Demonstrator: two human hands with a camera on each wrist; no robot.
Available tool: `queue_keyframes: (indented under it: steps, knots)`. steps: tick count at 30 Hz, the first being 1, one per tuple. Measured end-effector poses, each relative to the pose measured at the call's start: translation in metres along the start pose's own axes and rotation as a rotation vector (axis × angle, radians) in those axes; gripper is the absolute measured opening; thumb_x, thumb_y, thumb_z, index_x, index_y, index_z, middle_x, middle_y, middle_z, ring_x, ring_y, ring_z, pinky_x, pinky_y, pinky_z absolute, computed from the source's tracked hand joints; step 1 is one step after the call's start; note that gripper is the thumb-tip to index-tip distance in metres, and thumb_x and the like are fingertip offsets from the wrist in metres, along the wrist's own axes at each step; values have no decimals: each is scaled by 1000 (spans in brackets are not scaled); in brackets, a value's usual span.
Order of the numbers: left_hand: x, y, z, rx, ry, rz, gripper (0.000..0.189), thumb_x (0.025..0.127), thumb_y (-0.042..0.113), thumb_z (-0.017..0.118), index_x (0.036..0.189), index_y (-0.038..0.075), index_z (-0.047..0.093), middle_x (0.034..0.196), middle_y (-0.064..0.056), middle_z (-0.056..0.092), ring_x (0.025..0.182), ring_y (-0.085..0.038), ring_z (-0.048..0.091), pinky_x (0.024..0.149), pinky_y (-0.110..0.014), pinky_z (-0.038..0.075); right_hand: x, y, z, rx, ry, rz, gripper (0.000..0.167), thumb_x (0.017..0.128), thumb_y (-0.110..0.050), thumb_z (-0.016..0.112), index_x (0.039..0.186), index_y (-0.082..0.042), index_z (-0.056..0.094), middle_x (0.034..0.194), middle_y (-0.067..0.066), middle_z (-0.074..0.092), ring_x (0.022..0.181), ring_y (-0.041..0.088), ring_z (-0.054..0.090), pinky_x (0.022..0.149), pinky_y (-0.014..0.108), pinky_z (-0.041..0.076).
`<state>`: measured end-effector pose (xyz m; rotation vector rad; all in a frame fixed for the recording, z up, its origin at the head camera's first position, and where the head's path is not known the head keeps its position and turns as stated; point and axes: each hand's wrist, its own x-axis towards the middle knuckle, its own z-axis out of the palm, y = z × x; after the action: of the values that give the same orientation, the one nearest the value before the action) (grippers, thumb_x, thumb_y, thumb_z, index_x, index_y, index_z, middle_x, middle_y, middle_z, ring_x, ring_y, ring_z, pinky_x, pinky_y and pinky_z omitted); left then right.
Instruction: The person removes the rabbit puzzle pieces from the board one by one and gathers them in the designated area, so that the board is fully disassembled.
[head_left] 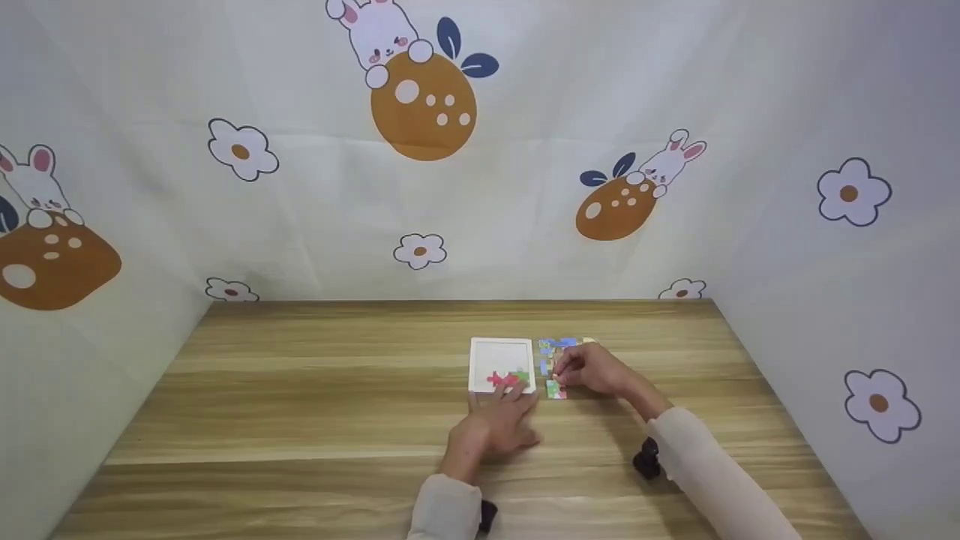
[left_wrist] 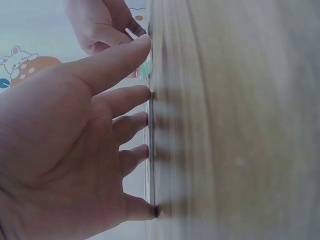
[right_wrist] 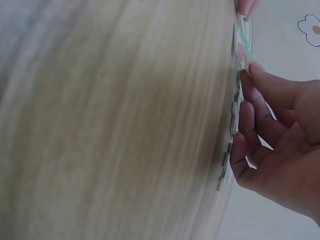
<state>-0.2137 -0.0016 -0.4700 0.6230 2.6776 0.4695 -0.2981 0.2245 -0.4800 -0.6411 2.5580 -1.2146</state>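
Note:
A white puzzle tray lies on the table, with a red puzzle piece and a green one along its lower right inside. My left hand has its fingers spread, the fingertips resting at the tray's near edge; the left wrist view shows them almost straight. To the right of the tray, my right hand pinches a green and pink puzzle piece by its edge between thumb and index finger. The other fingers of that hand are bent close over several loose pieces, partly hiding them.
Blue puzzle pieces lie in a group right of the tray, partly under the right hand. Wood-grain table stretches around the tray. A printed cloth with rabbits and flowers rises behind and at both sides.

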Motion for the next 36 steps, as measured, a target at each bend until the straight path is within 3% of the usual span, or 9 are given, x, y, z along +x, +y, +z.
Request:
queue_keyframes:
  steps: [12, 17, 22, 26, 36]
  knots:
    - [0, 6, 0, -51, 6, -34, 66, 95, 41, 62, 154, 20, 40, 167, -4, 27, 157, -27, 17, 120, -71, 12, 6, -15, 2, -59, 40, 73, 8, 89, -6, 73, 94, 1, 72, 91, 12, 74, 79, 9, 61, 75, 23, 51]
    - [1, 7, 0, -87, 21, -3, 68, 93, 35, 65, 153, 14, 42, 166, -10, 28, 157, -29, 17, 123, -64, 13, 15, -26, 4, -65, 35, 80, 8, 91, -6, 71, 96, 0, 73, 92, 12, 73, 80, 12, 62, 72, 22, 51]
    - [1, 4, 1, -127, 1, 18, 69, 95, 33, 63, 154, 7, 38, 167, -13, 25, 157, -27, 16, 128, -50, 14, 28, -34, 15, -83, 9, 67, 8, 92, -8, 70, 96, -2, 74, 94, 11, 74, 83, 11, 63, 77, 24, 54]
    - [2, 3, 2, -123, -11, 57, 72, 97, 34, 60, 155, 3, 33, 168, -13, 21, 158, -27, 14, 128, -47, 15, 39, -39, 23, -99, -3, 60, 8, 93, -10, 70, 96, -4, 75, 94, 9, 74, 82, 10, 61, 77, 24, 51]
    - [3, 0, 0, -153, -46, 65, 73, 97, 37, 61, 158, 12, 30, 168, -9, 23, 157, -23, 18, 129, -47, 12, 55, -47, 37, -60, -37, 66, 10, 94, -11, 70, 96, -4, 75, 94, 9, 74, 80, 10, 59, 73, 22, 49]
